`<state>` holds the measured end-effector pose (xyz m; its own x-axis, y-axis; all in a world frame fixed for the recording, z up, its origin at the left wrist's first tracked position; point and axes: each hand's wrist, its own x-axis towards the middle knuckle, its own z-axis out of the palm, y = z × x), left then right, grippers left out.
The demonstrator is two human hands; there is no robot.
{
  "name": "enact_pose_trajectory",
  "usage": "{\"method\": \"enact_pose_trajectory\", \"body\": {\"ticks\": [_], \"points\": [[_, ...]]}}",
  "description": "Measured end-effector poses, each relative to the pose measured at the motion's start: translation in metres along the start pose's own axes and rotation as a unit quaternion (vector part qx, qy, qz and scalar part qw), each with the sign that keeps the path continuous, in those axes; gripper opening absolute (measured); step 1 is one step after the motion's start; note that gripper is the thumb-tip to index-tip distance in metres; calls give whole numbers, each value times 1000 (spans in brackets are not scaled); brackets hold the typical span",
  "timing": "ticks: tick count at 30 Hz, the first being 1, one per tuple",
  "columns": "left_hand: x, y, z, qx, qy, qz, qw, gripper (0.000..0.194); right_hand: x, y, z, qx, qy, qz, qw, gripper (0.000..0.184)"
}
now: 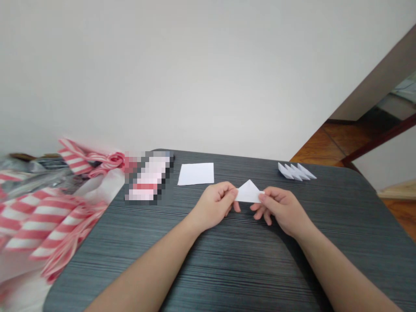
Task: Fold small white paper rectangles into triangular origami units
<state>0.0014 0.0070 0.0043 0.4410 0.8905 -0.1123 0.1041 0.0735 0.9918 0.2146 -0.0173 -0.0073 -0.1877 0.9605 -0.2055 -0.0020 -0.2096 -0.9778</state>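
Observation:
Between my two hands is a folded piece of white paper (248,192), its pointed corner facing away from me and its long edge toward me. My left hand (218,201) pinches its left corner between thumb and fingers. Its right corner is pinched by my right hand (282,208), whose lower fingers hang spread beneath. The paper appears held just above the dark wood-grained table (234,260). Beyond my left hand lies a flat white paper sheet (196,173). Several folded white paper pieces (296,171) sit in an overlapping row at the back right.
A pixelated phone-like object (149,177) lies at the table's back left. Red-and-white striped fabric (48,212) is heaped beside the left edge. A pale wall (208,78) rises behind the table. Brown tiled floor (325,143) shows at the right.

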Motion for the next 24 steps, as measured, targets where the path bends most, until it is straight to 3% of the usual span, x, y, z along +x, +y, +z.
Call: {"method": "enact_pose_trajectory", "body": {"ticks": [6,10,17,24], "points": [[4,-1,3,-80,69,21,994,23,1,0,0,-65,87,-45,993,35],[3,-2,3,-53,46,25,997,24,-4,-7,5,-198,166,-81,963,30],[0,-2,3,23,-3,22,999,38,-7,-7,11,-391,63,-288,872,14],[-1,2,1,30,-36,31,998,29,-5,-7,11,-445,-10,-371,815,18]]}}
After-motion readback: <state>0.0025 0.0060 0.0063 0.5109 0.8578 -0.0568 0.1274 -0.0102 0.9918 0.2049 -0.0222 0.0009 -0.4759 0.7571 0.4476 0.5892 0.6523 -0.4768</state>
